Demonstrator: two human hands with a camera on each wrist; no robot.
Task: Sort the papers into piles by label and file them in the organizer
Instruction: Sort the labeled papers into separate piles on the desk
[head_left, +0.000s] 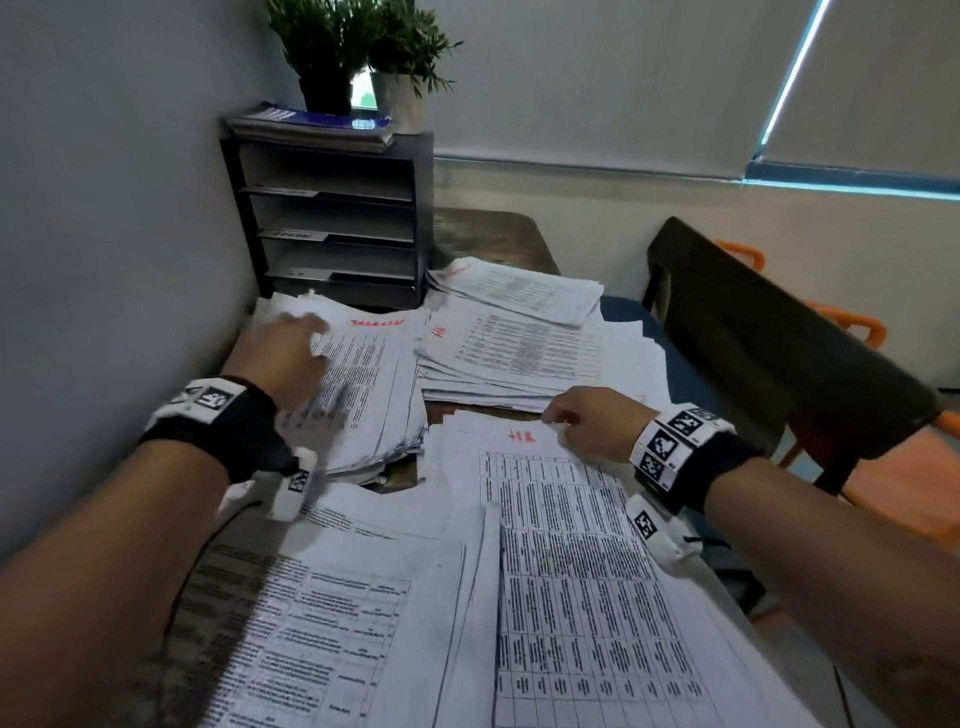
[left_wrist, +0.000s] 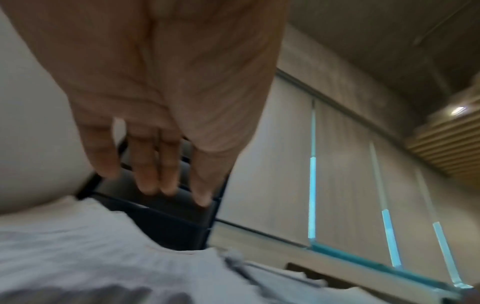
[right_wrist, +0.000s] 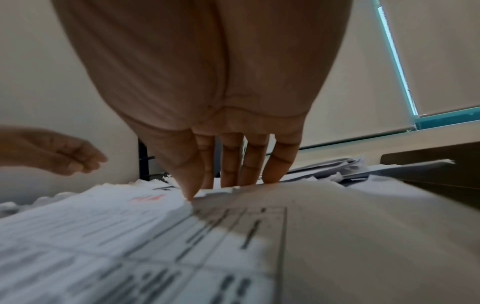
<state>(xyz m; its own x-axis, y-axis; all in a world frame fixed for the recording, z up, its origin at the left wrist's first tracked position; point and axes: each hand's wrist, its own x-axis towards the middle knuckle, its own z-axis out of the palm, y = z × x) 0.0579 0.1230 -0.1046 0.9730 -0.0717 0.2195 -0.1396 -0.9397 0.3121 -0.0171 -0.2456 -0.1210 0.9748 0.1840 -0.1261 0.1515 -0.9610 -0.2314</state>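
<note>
Printed papers with red handwritten labels lie in piles on the table. My left hand (head_left: 293, 345) hovers over the left pile (head_left: 374, 384), just above the paper. In the left wrist view its fingers (left_wrist: 152, 185) are straight and hold nothing. My right hand (head_left: 563, 418) pinches the far edge of the top sheet (head_left: 545, 519) of the near stack, by that sheet's red label. The right wrist view shows the thumb (right_wrist: 188, 193) on top of that sheet (right_wrist: 337, 226), with the other fingers dropping behind its edge. The black organizer (head_left: 332, 218) stands against the wall behind the piles.
Two more labelled piles lie at the middle (head_left: 514, 358) and far right (head_left: 524, 291). Booklets (head_left: 317, 124) and two potted plants (head_left: 363, 57) sit on top of the organizer. A dark chair (head_left: 753, 332) stands to the right. The wall runs close along the left.
</note>
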